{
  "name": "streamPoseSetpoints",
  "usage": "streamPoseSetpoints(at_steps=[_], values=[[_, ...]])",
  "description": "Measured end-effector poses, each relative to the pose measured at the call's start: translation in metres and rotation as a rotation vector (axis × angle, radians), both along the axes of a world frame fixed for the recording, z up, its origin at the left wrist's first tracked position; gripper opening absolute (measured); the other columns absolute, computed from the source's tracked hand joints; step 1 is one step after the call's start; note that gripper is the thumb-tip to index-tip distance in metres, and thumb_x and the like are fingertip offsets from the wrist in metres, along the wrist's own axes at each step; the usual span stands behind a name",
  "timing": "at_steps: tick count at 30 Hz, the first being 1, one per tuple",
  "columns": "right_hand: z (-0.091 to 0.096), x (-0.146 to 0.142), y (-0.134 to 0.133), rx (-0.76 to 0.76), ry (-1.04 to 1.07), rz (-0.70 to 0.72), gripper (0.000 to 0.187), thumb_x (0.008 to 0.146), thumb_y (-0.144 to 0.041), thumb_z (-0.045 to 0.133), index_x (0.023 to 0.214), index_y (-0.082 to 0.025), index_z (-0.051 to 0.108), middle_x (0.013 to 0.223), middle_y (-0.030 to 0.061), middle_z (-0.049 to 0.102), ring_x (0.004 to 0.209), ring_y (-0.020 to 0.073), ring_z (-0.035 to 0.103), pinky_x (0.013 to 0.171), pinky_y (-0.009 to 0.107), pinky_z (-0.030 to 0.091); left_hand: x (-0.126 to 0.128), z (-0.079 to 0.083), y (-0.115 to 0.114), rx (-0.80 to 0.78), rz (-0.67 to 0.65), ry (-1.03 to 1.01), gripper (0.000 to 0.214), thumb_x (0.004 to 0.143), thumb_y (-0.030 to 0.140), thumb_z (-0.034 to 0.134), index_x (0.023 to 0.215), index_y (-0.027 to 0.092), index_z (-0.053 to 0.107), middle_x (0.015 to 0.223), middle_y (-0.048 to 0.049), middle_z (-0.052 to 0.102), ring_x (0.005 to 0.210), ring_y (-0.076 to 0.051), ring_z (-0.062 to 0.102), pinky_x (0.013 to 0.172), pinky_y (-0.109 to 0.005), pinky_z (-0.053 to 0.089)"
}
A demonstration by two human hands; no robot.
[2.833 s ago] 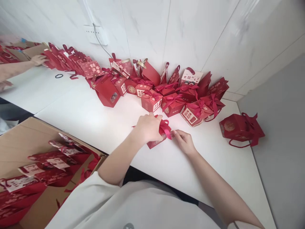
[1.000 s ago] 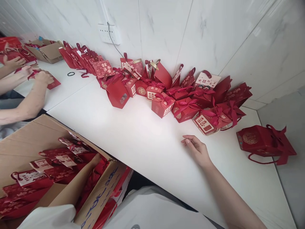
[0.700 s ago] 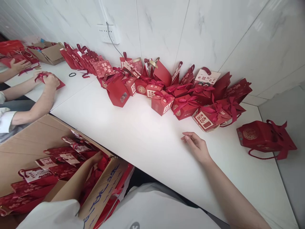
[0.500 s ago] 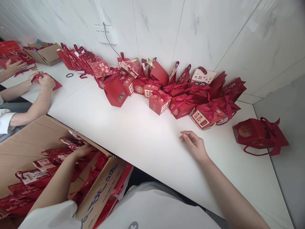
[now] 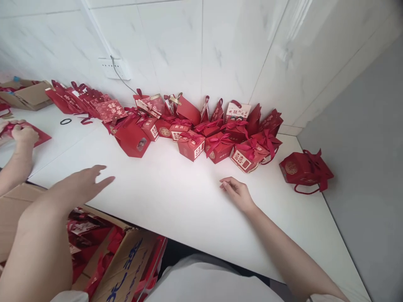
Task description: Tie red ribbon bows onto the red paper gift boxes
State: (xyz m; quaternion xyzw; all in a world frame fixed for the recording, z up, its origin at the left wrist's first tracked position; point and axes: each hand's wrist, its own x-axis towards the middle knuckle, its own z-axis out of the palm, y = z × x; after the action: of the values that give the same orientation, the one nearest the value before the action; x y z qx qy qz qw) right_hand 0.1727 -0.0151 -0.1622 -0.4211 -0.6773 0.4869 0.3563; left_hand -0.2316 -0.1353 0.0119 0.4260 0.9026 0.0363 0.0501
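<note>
Red gift boxes (image 5: 189, 147) are crowding the back of the tabletop (image 5: 163, 191). Left hand (image 5: 80, 186) is hovering, grip wide, empty; right hand (image 5: 238, 194) is resting, grip narrow, seemingly empty. A low left sweep would be risking toppling the windowed box (image 5: 129, 139).

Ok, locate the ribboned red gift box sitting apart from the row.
In the head view, the ribboned red gift box is near the right edge of the white table, beside the grey panel and right of the right hand.
</note>
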Motion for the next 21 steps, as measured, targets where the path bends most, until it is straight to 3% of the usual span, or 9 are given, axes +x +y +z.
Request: streamPoseSetpoints(at_steps=[4,7,9,11,13,15,18,21], values=[[-0.001,-0.004,0.002,0.045,-0.019,0.007,0.033,0.094,-0.05,0.049,0.098,-0.022,0.066,0.085,0.0049,0.072,0.077,0.0196,0.066,0.074,0.032,0.052,0.037,0.017,0.04,-0.189,-0.39,-0.193,0.056,0.086,0.057,0.052,0.136,0.03,0.051,0.129,-0.002,0.064,0.115,-0.025,0.061,0.094,-0.032,0.047],[0.0,-0.007,0.003,0.074,-0.036,0.011,0.031,0.094,-0.048,0.048,0.097,-0.023,0.067,0.084,0.0039,0.072,0.075,0.019,0.065,0.072,0.032,0.051,0.076,0.03,0.074,-0.341,-0.568,-0.23,0.063,0.085,0.06,0.051,0.14,0.03,0.047,0.132,-0.0053,0.063,0.113,-0.026,0.062,0.09,-0.031,0.046],[0.0,-0.008,0.004,0.091,-0.043,0.015,0.029,0.094,-0.046,0.049,0.096,-0.023,0.067,0.084,0.0034,0.072,0.077,0.0189,0.065,0.073,0.031,0.051,0.098,0.041,0.097,-0.351,-0.649,-0.15,0.066,0.087,0.057,0.05,0.144,0.026,0.043,0.136,-0.0089,0.06,0.115,-0.028,0.06,0.092,-0.033,0.044],[0.001,-0.009,0.004,0.1,-0.045,0.017,0.028,0.094,-0.044,0.048,0.096,-0.024,0.068,0.084,0.0029,0.072,0.077,0.0185,0.066,0.074,0.031,0.051,0.115,0.05,0.12,-0.265,-0.709,-0.058,0.065,0.089,0.055,0.046,0.144,0.022,0.043,0.138,-0.0113,0.058,0.118,-0.029,0.058,0.095,-0.034,0.042],[0.001,-0.009,0.005,0.1,-0.042,0.018,0.028,0.094,-0.042,0.048,0.096,-0.023,0.068,0.084,0.0026,0.072,0.076,0.0181,0.066,0.073,0.031,0.051,0.128,0.054,0.144,-0.175,-0.714,-0.028,0.064,0.089,0.058,0.043,0.14,0.019,0.048,0.136,-0.0124,0.059,0.118,-0.029,0.058,0.094,-0.033,0.043],[0.002,-0.008,0.006,0.098,-0.036,0.02,0.028,0.094,-0.042,0.047,0.097,-0.023,0.068,0.084,0.0028,0.072,0.077,0.018,0.066,0.073,0.03,0.051,0.138,0.051,0.166,-0.149,-0.615,-0.011,0.066,0.086,0.063,0.043,0.132,0.017,0.056,0.13,-0.0141,0.063,0.116,-0.031,0.06,0.093,-0.034,0.044],[0.003,-0.008,0.007,0.1,-0.028,0.023,0.028,0.094,-0.042,0.047,0.096,-0.023,0.068,0.084,0.0031,0.072,0.077,0.0183,0.066,0.074,0.03,0.051,0.15,0.031,0.191,-0.201,-0.402,0.076,0.073,0.079,0.072,0.045,0.113,0.011,0.067,0.123,-0.0199,0.066,0.116,-0.039,0.059,0.098,-0.044,0.043],[0.003,-0.009,0.007,0.103,-0.023,0.026,0.027,0.094,-0.04,0.048,0.095,-0.023,0.068,0.083,0.0028,0.072,0.076,0.0181,0.066,0.073,0.03,0.051,0.152,0.007,0.201,-0.212,-0.368,0.032,0.079,0.07,0.076,0.053,0.113,0.011,0.068,0.125,-0.0206,0.065,0.116,-0.04,0.059,0.098,-0.046,0.043]])
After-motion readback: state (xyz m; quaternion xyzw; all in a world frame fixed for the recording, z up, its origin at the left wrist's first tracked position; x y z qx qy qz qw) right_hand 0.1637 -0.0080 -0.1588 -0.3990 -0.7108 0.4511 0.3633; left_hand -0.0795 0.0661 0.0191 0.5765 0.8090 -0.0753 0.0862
